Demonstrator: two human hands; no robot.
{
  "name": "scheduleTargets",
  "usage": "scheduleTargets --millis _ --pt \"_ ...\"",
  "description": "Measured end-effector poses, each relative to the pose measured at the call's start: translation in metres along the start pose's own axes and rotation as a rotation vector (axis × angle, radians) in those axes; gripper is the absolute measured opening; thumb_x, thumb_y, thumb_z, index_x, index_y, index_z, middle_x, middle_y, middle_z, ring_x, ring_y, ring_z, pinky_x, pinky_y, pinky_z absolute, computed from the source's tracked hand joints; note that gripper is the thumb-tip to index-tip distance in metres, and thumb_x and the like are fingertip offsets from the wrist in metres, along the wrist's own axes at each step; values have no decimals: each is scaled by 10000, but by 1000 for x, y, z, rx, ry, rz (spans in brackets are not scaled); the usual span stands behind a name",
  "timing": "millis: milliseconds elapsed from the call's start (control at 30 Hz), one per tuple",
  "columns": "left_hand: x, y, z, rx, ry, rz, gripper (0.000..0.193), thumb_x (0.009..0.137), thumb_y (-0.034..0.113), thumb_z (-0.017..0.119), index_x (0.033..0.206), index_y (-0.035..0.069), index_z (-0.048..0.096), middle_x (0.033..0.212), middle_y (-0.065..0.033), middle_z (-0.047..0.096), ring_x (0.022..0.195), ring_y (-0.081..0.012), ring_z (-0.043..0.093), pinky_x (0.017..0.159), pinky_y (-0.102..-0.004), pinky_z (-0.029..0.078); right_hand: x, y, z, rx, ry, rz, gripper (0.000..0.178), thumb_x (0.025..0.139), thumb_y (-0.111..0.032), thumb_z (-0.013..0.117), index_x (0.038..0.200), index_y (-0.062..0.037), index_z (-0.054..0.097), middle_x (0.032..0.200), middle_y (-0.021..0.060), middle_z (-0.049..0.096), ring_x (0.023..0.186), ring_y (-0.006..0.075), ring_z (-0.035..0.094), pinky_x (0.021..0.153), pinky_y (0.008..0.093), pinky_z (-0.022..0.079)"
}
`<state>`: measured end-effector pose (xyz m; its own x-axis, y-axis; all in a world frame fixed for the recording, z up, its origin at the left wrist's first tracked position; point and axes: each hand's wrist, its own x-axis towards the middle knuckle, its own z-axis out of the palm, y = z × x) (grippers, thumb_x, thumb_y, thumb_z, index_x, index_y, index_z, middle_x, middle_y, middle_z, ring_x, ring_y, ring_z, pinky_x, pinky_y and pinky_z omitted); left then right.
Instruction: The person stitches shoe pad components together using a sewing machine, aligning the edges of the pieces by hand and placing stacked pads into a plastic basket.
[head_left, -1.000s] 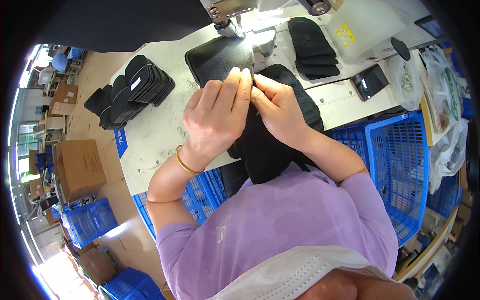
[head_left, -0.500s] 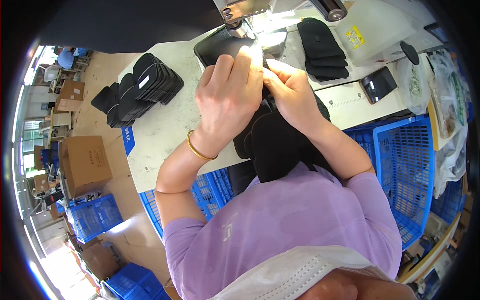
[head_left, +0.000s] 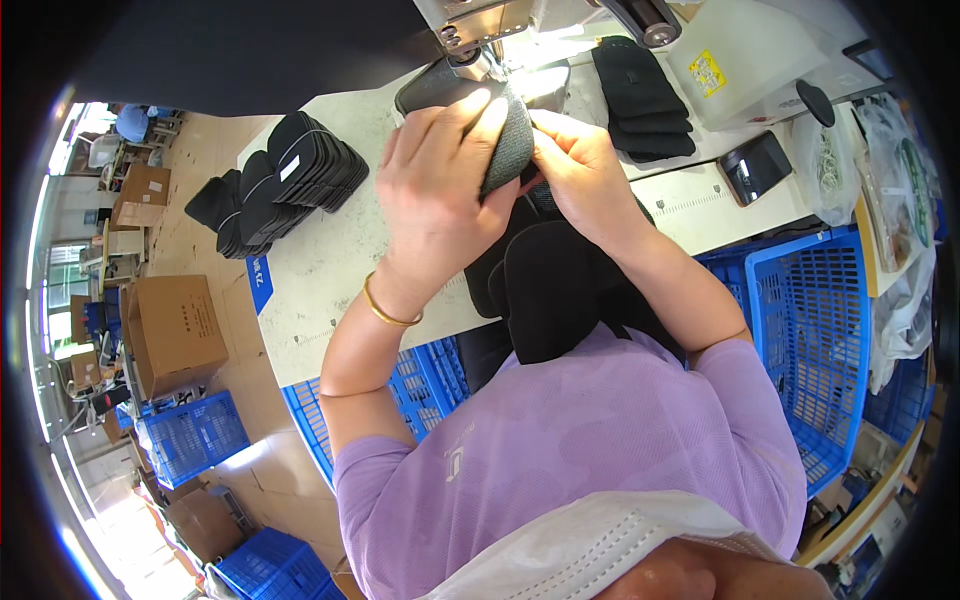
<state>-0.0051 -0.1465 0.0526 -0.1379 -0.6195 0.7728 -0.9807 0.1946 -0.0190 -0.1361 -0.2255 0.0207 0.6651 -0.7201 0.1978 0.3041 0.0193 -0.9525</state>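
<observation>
On white worktable [head_left: 350, 250], close to sewing machine [head_left: 485, 28], right of bundled black pads [head_left: 322, 165]: gripping grey textured piece [head_left: 512, 150] in left hand [head_left: 435, 185], pinching its edge with right hand [head_left: 587, 172].

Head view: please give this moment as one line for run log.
left hand: holding dark fabric piece; right hand: at its right edge; sewing machine: just beyond hands; black stacks: on table, left

Lilac shirt [head_left: 570, 430], golden bangle [head_left: 378, 310]
</observation>
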Motion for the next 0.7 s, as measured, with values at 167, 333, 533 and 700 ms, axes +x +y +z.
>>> scheduleTargets --millis 167,333,533,700 --pt "-14 -16 -11 -213 40 -123 444 835 260 701 1154 -43 638 1198 -180 618 1086 -318 567 937 -398 443 1 1 -5 24 -29 9 232 1000 -104 465 1025 26 655 837 21 662 745 66 620 632 242 555" --pt "-21 -22 -2 -572 222 -541 479 1012 305 517 1365 -11 455 1372 -163 495 1263 -232 477 1065 -388 381 -3 -4 -11 -53 -54 -9 229 999 -126 481 1031 19 655 825 48 674 740 120 647 653 282 540" --pt "-20 -40 -6 -1409 105 -1247 359 947 212 598 1247 21 545 1181 -72 587 1113 -166 519 889 -324 448 -30 -16 -59 -864 -418 -179 422 745 -354 782 1003 -45 655 919 65 672 921 266 572 840 397 446" --pt "14 -87 26 -1329 -42 -1179 216 951 172 569 1091 14 617 1006 -49 654 864 -162 602 775 -316 486 -42 -19 -62 -845 -516 -158 292 780 -140 741 1030 -31 636 874 73 617 825 243 563 790 358 460"
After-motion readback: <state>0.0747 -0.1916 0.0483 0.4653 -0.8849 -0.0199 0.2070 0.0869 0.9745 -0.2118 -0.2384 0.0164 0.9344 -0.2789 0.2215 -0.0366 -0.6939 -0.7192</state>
